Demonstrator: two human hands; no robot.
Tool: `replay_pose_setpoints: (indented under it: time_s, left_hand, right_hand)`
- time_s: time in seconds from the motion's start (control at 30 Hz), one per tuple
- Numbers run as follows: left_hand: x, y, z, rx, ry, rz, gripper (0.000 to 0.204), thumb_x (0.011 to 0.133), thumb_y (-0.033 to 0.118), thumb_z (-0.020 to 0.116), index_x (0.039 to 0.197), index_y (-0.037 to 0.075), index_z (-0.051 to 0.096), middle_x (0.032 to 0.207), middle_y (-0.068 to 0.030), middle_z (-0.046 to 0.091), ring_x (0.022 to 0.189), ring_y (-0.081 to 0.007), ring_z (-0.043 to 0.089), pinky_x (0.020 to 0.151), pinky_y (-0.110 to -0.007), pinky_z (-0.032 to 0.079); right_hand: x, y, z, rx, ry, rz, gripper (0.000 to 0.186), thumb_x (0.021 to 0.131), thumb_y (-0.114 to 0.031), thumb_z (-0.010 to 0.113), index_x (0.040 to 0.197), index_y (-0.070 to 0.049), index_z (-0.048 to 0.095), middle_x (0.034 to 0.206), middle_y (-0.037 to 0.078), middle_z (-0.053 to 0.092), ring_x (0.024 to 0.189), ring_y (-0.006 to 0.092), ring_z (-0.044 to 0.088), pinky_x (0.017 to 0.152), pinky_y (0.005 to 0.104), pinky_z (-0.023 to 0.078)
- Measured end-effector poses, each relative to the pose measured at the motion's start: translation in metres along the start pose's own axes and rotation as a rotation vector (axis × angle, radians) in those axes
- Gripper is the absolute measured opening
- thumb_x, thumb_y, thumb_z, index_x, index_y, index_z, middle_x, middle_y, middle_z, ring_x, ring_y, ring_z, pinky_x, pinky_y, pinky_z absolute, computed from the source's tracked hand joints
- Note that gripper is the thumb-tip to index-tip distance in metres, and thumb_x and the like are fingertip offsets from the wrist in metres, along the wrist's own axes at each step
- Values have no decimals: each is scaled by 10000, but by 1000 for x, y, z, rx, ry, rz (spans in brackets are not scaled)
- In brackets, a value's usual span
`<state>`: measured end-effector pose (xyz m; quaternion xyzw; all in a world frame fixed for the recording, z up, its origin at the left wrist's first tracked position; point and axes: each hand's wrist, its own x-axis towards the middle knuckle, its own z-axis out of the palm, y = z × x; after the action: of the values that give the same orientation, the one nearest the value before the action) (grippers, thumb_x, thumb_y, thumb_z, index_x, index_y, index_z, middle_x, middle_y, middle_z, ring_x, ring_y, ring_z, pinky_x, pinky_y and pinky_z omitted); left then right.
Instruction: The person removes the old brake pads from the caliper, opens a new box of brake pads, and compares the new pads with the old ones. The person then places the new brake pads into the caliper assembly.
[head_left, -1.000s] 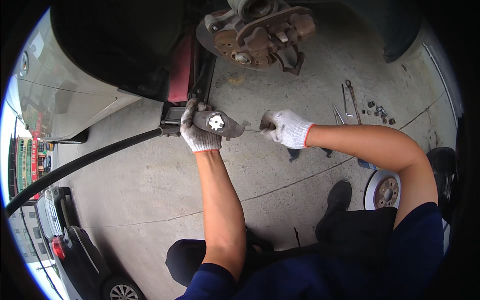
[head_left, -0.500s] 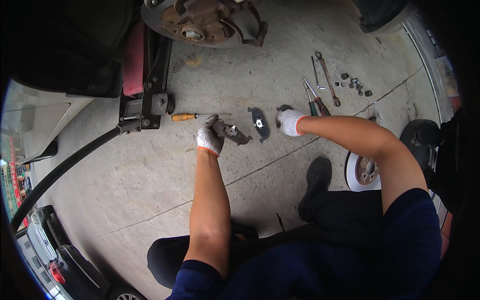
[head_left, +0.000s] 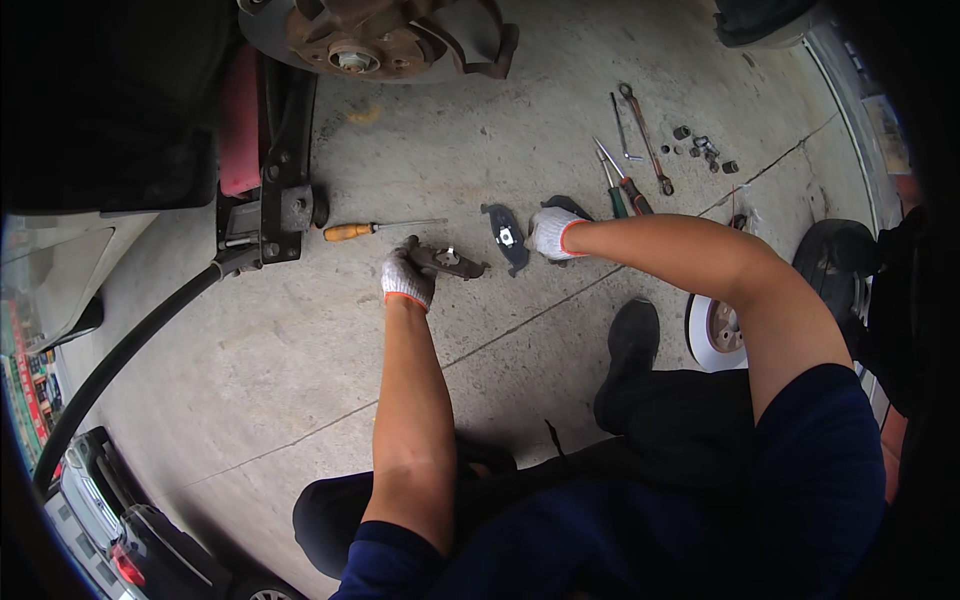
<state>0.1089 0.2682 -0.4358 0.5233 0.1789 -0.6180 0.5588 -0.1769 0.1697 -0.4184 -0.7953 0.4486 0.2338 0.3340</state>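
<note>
My left hand [head_left: 407,280], in a white knit glove with an orange cuff, is closed around one end of a worn brown brake pad [head_left: 462,268], held tilted above the concrete. To its right a dark brake pad [head_left: 506,239] with a pale square patch lies flat on the floor. My right hand [head_left: 549,234], gloved alike, is closed over another dark brake pad [head_left: 570,206]. The pad's upper end shows beyond the glove, and my fingertips are mostly hidden. A yellow-handled screwdriver [head_left: 350,232] lies just beyond my left hand.
A rusty wheel hub [head_left: 352,60] with its brake disc is at the top. A floor jack [head_left: 285,205] with a long black handle stands left. Two screwdrivers [head_left: 632,196], a ratchet wrench [head_left: 648,140] and several sockets [head_left: 708,150] lie right. A loose brake disc [head_left: 712,335] is beside my shoe.
The view has shifted slightly, so the floor items sit further left and higher. More of the pad under my right hand shows now, and it seems turned. My left hand keeps the worn pad.
</note>
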Motion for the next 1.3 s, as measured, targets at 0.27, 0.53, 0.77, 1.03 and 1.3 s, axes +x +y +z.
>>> replay_pose_setpoints:
  time_s: [0.27, 0.53, 0.77, 1.03, 1.3]
  left_hand:
    - [15, 1, -12, -9, -4, -41, 308, 1057, 159, 557, 1332, 20, 570, 1101, -129, 628, 969, -262, 629, 897, -409, 575]
    - [19, -14, -12, 163, -31, -26, 178, 1016, 177, 638, 1161, 77, 668, 1019, -81, 692, 927, -249, 669, 835, -396, 591]
    - [23, -22, -17, 293, -35, 2, 236, 1008, 187, 645, 1216, 81, 679, 1038, -85, 722, 927, -238, 678, 850, -387, 566]
    - [31, -24, -3, 491, -14, 58, 281, 984, 214, 688, 1242, 105, 715, 1105, -51, 742, 940, -193, 685, 802, -348, 552]
    - [45, -11, -18, 651, 24, 176, 321, 955, 191, 721, 1231, 28, 739, 1177, -97, 743, 1008, -215, 684, 919, -367, 550]
  right_hand:
    - [-16, -43, -20, 115, 9, 173, 612, 909, -553, 679, 1032, 41, 767, 1053, 313, 725, 1050, 447, 702, 920, 494, 549]
    - [-63, -25, 81, -256, -530, -403, 565, 921, -539, 620, 1035, -10, 783, 1056, 250, 748, 987, 439, 711, 869, 511, 554]
    - [-113, -51, 84, -501, -655, -628, 269, 887, -210, 633, 1042, -95, 819, 1083, 147, 785, 999, 368, 743, 849, 495, 588]
    - [-79, -26, 78, -513, -508, -520, 284, 848, -198, 648, 1035, -65, 815, 1092, 149, 785, 1012, 377, 744, 854, 493, 595]
    - [-79, 15, -58, -53, -439, -238, 282, 866, -255, 683, 961, -5, 771, 877, 204, 751, 803, 351, 725, 702, 463, 569]
